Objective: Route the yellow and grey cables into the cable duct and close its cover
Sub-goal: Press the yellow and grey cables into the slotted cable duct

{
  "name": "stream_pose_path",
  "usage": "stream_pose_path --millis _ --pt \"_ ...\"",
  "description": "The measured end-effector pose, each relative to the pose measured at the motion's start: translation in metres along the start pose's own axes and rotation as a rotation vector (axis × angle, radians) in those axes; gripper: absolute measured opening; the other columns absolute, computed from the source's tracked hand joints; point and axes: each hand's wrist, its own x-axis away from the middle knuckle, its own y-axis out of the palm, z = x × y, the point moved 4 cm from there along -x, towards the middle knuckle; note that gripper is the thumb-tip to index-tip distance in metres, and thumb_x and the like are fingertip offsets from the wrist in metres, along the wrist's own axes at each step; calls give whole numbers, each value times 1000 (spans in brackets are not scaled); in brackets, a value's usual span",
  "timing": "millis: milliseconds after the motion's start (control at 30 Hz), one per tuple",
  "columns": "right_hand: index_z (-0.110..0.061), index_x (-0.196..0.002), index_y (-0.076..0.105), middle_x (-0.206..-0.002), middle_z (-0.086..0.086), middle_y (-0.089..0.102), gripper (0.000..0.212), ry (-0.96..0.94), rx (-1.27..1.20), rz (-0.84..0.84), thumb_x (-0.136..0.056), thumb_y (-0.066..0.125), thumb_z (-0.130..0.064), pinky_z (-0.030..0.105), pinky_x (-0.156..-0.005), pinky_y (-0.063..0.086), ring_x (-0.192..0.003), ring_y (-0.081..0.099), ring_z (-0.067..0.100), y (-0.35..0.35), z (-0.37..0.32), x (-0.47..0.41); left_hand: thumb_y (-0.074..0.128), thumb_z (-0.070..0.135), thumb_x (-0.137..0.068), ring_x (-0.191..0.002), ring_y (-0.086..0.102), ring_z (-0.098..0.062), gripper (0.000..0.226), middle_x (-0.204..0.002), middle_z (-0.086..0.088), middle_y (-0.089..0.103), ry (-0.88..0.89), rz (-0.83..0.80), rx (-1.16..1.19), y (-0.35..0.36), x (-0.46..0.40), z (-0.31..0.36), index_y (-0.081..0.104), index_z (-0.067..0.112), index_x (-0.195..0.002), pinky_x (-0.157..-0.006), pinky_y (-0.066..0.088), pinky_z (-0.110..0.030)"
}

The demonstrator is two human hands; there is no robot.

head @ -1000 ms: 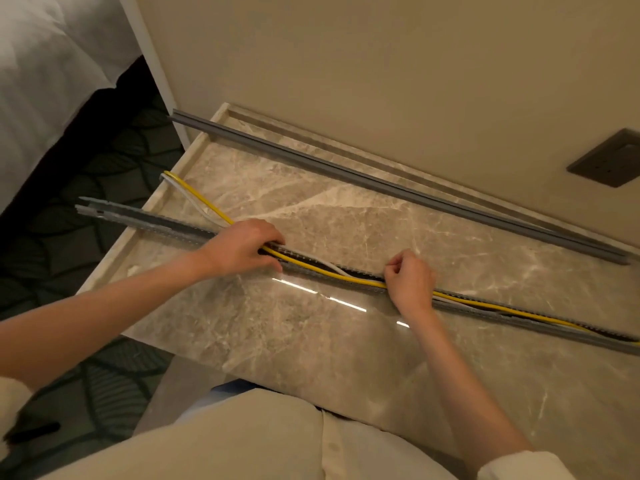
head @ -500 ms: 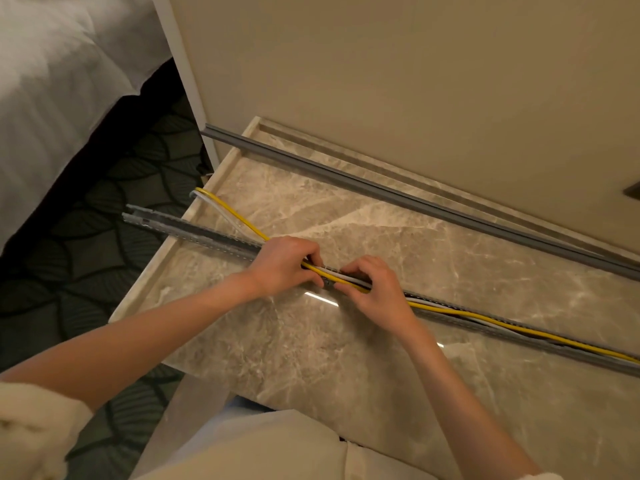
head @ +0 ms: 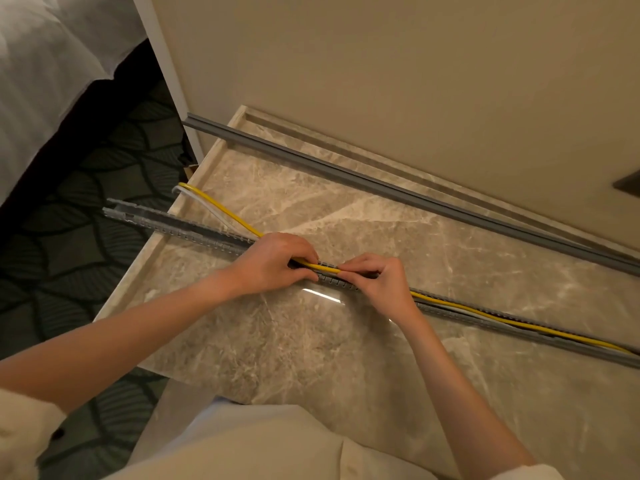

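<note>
A long grey slotted cable duct point(head: 194, 230) lies slantwise across the marble top, its left end overhanging the edge. The yellow cable point(head: 485, 315) and the pale grey cable point(head: 204, 204) lie inside the duct on the right; on the left both rise out of it and curl toward the top's left edge. My left hand point(head: 273, 263) presses on the duct and cables at the middle. Just to its right, my right hand point(head: 377, 280) pinches the yellow cable over the duct. The duct cover point(head: 381, 187), a long grey strip, lies apart near the wall.
The marble top point(head: 311, 341) ends at a raised lip on the left, with dark patterned carpet point(head: 86, 209) below. A bed with white linen point(head: 45, 64) stands at far left. The beige wall carries a dark socket plate point(head: 628, 181) at right.
My right hand has slid left along the duct until it is close beside my left hand. My left hand has stayed on the duct and cables.
</note>
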Motion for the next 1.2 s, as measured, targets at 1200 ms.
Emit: stream_pose_path --millis 1200 --pt "-18 -117 67 -100 2 71 27 -286 331 -222 -91 62 -24 30 -79 50 -90 63 16 94 -69 -65 76 39 -73 -95 59 -9 47 -105 4 65 -236 -63 -142 -106 13 -83 64 16 -112 -86 49 -24"
